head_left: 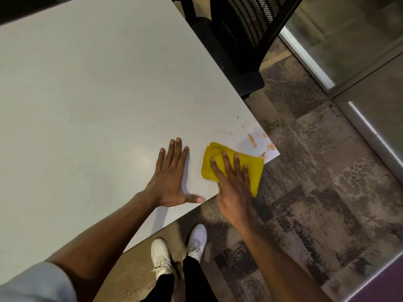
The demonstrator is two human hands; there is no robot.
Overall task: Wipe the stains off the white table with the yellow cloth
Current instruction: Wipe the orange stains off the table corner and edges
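The white table (87,94) fills the view from 7 to 12 o'clock, above patterned carpet (316,203). A black mesh chair (244,35) stands at 1 o'clock. The left hand (169,182) lies flat on the tabletop, fingers straight and spread. At its 3 o'clock the right hand (234,186) presses straight fingers onto the yellow cloth (254,171) at the table's edge. Orange-brown stains (252,140) sit at the cloth's 1 o'clock.

One white table (87,83), one yellow cloth (254,171), one left hand (170,177), one right hand (235,190), two white shoes (161,253), one black chair (239,29), several orange stains (251,140).
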